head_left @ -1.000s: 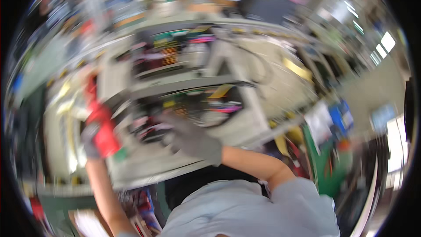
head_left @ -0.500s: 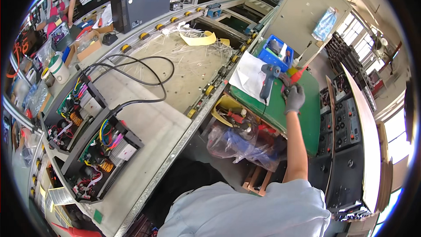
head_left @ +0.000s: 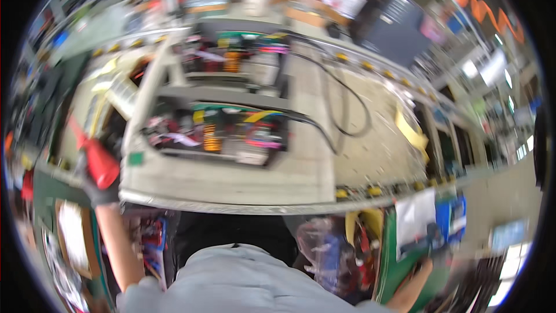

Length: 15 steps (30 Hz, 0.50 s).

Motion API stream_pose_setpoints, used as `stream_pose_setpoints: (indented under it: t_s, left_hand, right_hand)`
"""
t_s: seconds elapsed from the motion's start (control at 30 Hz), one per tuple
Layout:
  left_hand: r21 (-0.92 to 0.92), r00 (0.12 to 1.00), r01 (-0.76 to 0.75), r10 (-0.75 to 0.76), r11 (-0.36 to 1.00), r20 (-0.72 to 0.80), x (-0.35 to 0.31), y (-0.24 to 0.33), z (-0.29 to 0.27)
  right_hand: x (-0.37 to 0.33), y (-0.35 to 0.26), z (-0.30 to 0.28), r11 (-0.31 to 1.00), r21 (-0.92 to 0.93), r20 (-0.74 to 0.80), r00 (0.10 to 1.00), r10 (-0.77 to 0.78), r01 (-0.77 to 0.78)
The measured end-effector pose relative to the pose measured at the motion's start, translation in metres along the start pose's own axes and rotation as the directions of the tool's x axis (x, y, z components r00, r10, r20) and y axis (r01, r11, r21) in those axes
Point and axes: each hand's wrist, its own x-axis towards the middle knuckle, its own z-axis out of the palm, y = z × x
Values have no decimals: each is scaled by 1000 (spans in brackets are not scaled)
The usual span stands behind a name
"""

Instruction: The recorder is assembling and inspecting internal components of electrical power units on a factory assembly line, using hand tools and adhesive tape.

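Hands are working apart: left hand point(head_left: 98, 188) is gripping a red-handled tool point(head_left: 99, 162) by the tabletop's point(head_left: 243, 188) left edge, apparently bringing it toward the open wired box point(head_left: 214, 133), while right hand's point(head_left: 425, 266) grip cannot be told.

red tool handle point(head_left: 99, 162), dark grey glove point(head_left: 98, 192), green mat point(head_left: 399, 261), black cable point(head_left: 347, 95)

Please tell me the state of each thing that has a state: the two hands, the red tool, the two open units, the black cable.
left hand: gloved, closed around the red tool.
red tool: held, raised beside the near unit.
right hand: low on the green mat; grip too blurred to tell.
near unit: open, wiring showing.
far unit: open.
black cable: looped on the bench, running to the units.
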Motion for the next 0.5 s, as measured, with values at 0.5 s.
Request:
stream_pose_setpoints:
  t_s: [0.5]
  left_hand:
    - [-80, 946, 220, -192, 972, 262, -51, -92, 45]
  right_hand:
    - [-627, -614, 163, -192, 651, 286, -473, -833, 734]
